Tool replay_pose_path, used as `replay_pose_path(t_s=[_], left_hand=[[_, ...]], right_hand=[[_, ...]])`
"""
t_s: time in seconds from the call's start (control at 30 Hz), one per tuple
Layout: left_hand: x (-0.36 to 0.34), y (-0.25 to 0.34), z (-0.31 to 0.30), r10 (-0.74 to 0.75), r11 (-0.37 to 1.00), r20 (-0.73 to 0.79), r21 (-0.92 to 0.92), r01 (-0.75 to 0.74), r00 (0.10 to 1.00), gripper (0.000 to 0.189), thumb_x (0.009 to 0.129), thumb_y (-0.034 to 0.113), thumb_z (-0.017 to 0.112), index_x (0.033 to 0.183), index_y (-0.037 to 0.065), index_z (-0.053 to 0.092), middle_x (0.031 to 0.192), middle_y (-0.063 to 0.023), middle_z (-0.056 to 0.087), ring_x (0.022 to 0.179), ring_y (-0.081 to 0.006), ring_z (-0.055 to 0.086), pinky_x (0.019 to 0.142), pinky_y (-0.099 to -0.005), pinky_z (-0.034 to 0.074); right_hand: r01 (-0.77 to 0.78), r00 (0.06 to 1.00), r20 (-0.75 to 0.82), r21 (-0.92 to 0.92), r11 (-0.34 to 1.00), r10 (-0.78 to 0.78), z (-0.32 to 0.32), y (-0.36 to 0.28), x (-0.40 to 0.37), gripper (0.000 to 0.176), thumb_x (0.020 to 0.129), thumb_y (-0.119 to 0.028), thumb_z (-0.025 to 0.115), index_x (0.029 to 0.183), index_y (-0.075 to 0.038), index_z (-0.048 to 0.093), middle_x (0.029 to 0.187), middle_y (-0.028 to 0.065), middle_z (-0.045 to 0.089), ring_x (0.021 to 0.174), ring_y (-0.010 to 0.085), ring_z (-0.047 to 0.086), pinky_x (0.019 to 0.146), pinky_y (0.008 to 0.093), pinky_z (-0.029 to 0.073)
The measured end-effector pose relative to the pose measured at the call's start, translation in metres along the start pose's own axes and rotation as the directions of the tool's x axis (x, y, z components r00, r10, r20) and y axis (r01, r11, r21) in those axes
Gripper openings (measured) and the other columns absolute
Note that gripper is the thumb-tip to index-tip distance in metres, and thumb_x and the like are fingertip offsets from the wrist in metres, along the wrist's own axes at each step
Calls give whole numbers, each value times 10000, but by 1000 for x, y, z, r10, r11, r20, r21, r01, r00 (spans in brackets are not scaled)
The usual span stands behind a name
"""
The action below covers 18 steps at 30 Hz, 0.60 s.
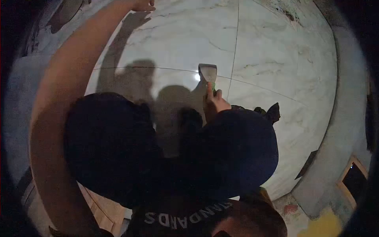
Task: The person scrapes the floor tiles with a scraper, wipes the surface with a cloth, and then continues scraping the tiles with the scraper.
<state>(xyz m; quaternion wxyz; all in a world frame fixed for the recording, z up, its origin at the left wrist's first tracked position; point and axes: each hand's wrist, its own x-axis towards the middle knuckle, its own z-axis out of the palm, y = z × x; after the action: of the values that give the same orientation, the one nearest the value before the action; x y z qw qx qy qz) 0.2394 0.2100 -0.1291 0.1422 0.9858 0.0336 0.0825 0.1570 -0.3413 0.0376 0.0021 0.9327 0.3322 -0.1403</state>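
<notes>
**On the marble floor: scraper blade at the tile joint, work mid-way**

Under you, the marble floor (276, 59) fills the view: pale veined tiles split by thin joints (237, 39). You are crouched, and both knees (237, 150) in dark cloth cover the lower middle.

Left hand (143, 4): the arm reaches far forward to the top edge of the frame. The hand is mostly cut off there, so you cannot tell how the fingers are set or whether they press the floor.

Right hand (216, 103): closed round the green handle of the scraper (207, 73), which it holds just ahead of the right knee. The blade points away from you and lies on or just above the tile, beside the crossing of two joints.

Progress (judgement): scraping is under way, not finished. Tiles near the blade look fairly clean. Dark marks (285, 12) remain at the far right, well apart from the blade. A small bright glare spot (197, 77) sits just left of the blade.
</notes>
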Motion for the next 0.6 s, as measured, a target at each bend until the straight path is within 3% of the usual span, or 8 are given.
replay_pose_path(t_s=[0.07, 0.13, 0.2, 0.23, 0.27, 0.33, 0.47, 0.6], left_hand=[[6, 8, -19, -35, 992, -35, -120, 31, 999, 550, 948, 391, 628, 1412, 125, 500, 1579, -151, 315, 1396, -330, 362, 1082, -544, 340], [26, 25, -54, -137, 990, 263, 14, 138, 955, 526, 947, 385, 628, 1380, 101, 535, 1490, -164, 423, 1281, -344, 460, 1015, -520, 405], [59, 46, -91, -237, 971, 518, 156, 181, 822, 506, 945, 380, 628, 1347, 78, 571, 1400, -176, 530, 1166, -358, 557, 947, -496, 470], [69, 59, -105, -292, 955, 619, 233, 184, 729, 498, 944, 378, 629, 1331, 66, 588, 1356, -182, 584, 1109, -365, 606, 914, -484, 502], [71, 71, -115, -290, 955, 617, 233, 182, 732, 498, 944, 378, 629, 1331, 66, 588, 1356, -182, 584, 1109, -365, 606, 914, -484, 502], [66, 94, -134, -233, 973, 563, 128, 195, 793, 486, 929, 397, 637, 1268, 49, 632, 1218, -178, 669, 969, -357, 658, 822, -476, 547], [56, 93, -112, -245, 969, 522, 121, 213, 817, 496, 918, 395, 653, 1285, 64, 620, 1238, -169, 649, 1032, -341, 636, 860, -482, 530], [14, 7, -6, 37, 984, 58, 170, -46, 998, 500, 911, 385, 667, 1307, 87, 600, 1276, -150, 613, 1138, -311, 597, 918, -479, 499]], right_hand=[[29, 998, -55, 46, 999, -26, 20, 0, -10, 606, 913, -268, 634, 1478, -190, 428, 884, 190, 554, 590, 358, 628, 493, 473, 501], [59, 982, -184, 74, 996, -45, 97, 25, -17, 571, 926, -298, 610, 1461, -195, 438, 909, 189, 573, 627, 368, 652, 503, 481, 515], [75, 947, -318, 88, 993, -43, 70, 17, -2, 538, 940, -328, 586, 1445, -201, 448, 933, 187, 591, 663, 378, 677, 513, 490, 529], [42, 982, -185, 25, 999, -37, 41, 13, 16, 535, 944, -322, 583, 1446, -196, 447, 926, 189, 589, 646, 374, 671, 507, 489, 524], [19, 999, -48, -39, 999, -20, 8, 3, 28, 533, 948, -317, 580, 1447, -191, 446, 918, 191, 586, 630, 371, 666, 502, 488, 519], [1, 999, -40, -17, 1000, -2, 1, -1, 30, 542, 953, -313, 573, 1459, -186, 428, 922, 194, 585, 636, 364, 671, 507, 492, 519], [55, 995, 88, -93, 994, -47, 20, 2, 0, 549, 963, -294, 567, 1472, -171, 400, 956, 214, 597, 657, 335, 684, 523, 476, 526], [65, 997, 54, -86, 994, -61, 13, 3, 23, 544, 952, -286, 590, 1457, -169, 424, 953, 223, 608, 667, 325, 688, 518, 452, 525]])
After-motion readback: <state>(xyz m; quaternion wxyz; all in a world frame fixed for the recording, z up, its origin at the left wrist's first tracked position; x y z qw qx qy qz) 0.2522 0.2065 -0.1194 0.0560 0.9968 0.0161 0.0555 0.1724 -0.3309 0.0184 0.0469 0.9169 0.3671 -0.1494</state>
